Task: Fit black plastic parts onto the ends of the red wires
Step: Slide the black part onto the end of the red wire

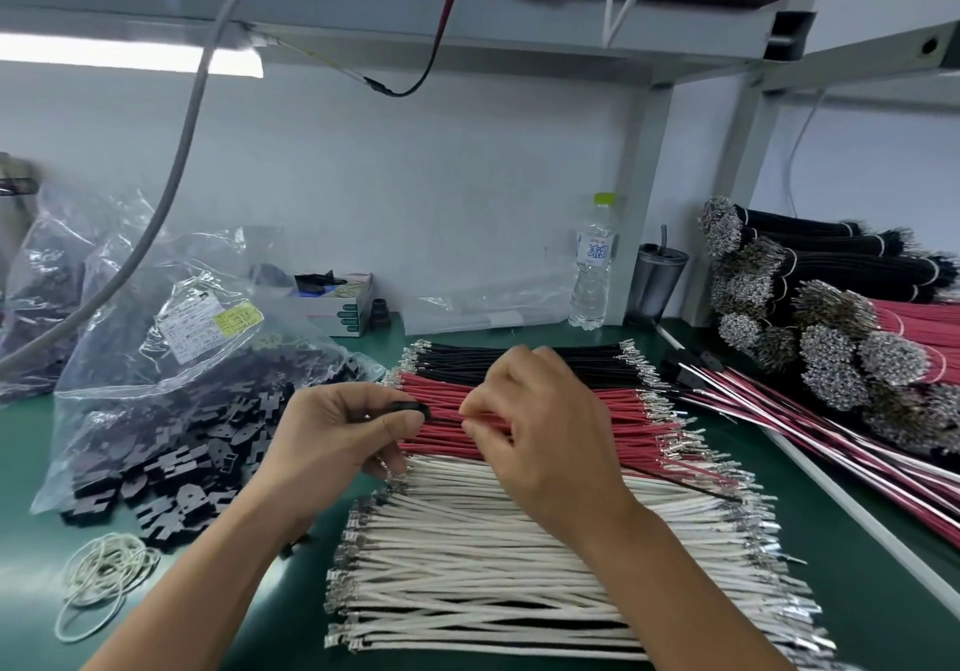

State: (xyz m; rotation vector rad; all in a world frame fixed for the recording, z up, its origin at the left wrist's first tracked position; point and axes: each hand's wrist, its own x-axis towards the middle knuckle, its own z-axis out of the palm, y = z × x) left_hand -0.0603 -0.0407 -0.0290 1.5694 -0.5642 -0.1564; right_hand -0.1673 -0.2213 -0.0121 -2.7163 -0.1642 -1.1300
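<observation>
A layer of red wires with metal terminals lies across the green bench, between black wires behind and white wires in front. My left hand grips a black plastic part between thumb and fingers above the red wires' left ends. My right hand pinches a thin wire that runs toward that part; its colour at the tip is hard to tell. A clear bag of black plastic parts lies open to the left.
White rubber bands lie at the front left. A water bottle and a dark cup stand at the back. Bundles of black and red wires and finished red-white leads pile on the right.
</observation>
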